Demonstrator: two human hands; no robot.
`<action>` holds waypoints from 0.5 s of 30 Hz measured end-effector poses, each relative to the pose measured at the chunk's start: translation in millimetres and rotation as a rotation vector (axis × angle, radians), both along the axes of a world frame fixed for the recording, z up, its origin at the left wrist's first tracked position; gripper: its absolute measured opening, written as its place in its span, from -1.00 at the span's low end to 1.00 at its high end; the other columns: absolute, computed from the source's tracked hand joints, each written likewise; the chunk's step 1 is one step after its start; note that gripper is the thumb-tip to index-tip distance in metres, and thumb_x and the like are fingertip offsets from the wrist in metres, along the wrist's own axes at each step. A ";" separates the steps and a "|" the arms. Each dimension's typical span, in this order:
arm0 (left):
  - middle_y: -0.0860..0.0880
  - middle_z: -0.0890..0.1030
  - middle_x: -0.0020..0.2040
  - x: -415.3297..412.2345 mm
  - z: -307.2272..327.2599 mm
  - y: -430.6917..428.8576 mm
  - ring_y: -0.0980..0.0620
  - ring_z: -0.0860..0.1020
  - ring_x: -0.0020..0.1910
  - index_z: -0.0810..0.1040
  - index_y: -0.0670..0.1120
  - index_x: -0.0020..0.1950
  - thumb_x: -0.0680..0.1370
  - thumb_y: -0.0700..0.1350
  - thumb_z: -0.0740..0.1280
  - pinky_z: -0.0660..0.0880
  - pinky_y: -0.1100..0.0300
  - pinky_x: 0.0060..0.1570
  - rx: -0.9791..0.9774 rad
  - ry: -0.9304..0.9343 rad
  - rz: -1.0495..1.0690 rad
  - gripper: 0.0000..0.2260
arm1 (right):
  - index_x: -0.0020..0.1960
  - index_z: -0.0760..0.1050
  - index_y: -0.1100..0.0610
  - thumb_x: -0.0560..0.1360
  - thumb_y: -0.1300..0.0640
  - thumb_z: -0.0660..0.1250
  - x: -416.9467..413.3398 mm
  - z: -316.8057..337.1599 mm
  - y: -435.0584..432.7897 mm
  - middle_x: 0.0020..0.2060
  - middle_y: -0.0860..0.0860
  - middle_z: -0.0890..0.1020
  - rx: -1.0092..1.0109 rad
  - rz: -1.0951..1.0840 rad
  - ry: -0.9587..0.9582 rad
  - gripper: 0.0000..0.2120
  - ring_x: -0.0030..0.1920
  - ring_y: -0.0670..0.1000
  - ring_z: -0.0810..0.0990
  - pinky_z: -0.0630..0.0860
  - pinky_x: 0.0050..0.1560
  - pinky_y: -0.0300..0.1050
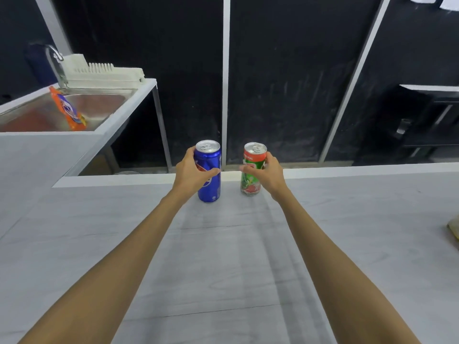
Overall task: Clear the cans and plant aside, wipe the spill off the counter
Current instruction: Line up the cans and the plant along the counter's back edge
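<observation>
A tall blue can point(210, 187) stands upright near the far edge of the grey counter point(223, 256). My left hand point(191, 171) is wrapped around its left side, thumb across the front. A shorter green and red can point(251, 178) stands upright to its right. My right hand point(267, 175) grips that can from the right, fingers curled over its front. Both cans look to rest on the counter. No plant is in view. Faint streaks run along the counter between my arms; I cannot tell whether they are wet.
A steel sink point(99, 105) with a tap point(56, 60) and a white dish rack point(99, 72) lies at the far left. An orange bottle point(68, 109) leans in the sink. A yellowish object point(454, 229) shows at the right edge. The counter's far edge drops off just behind the cans.
</observation>
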State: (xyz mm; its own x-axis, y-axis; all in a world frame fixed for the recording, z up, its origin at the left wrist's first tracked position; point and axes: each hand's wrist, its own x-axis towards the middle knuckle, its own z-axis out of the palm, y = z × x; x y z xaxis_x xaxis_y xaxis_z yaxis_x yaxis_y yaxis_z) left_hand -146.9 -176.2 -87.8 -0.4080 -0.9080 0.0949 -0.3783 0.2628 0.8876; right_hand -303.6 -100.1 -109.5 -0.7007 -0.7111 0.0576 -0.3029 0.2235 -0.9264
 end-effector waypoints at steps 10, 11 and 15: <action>-0.11 0.34 0.42 -4.3 -6.4 -5.0 -0.10 0.36 0.37 0.16 -0.11 0.46 0.43 -0.23 0.42 0.40 -0.02 0.26 0.036 0.031 -0.020 -0.32 | 0.38 0.23 0.12 0.40 0.11 0.45 -1.1 -7.3 -3.4 0.31 0.09 0.45 0.016 0.074 -0.087 -0.35 0.29 0.11 0.46 0.43 0.25 0.04; -0.11 0.32 0.43 -3.5 -6.8 -4.2 -0.10 0.34 0.38 0.13 -0.10 0.47 0.43 -0.24 0.42 0.39 -0.03 0.27 0.041 0.027 -0.030 -0.30 | 0.40 0.21 0.12 0.39 0.12 0.46 -0.2 -7.9 -0.7 0.33 0.08 0.42 0.016 0.074 -0.094 -0.32 0.30 0.10 0.44 0.43 0.25 0.02; -0.09 0.21 0.50 11.5 -6.5 4.6 -0.10 0.26 0.45 -0.03 -0.07 0.52 0.42 -0.16 0.44 0.33 -0.07 0.32 0.071 -0.052 -0.048 -0.16 | 0.45 0.15 0.13 0.39 0.08 0.46 0.4 -9.5 13.3 0.40 0.09 0.35 0.097 0.095 -0.103 -0.25 0.35 0.11 0.38 0.40 0.27 0.02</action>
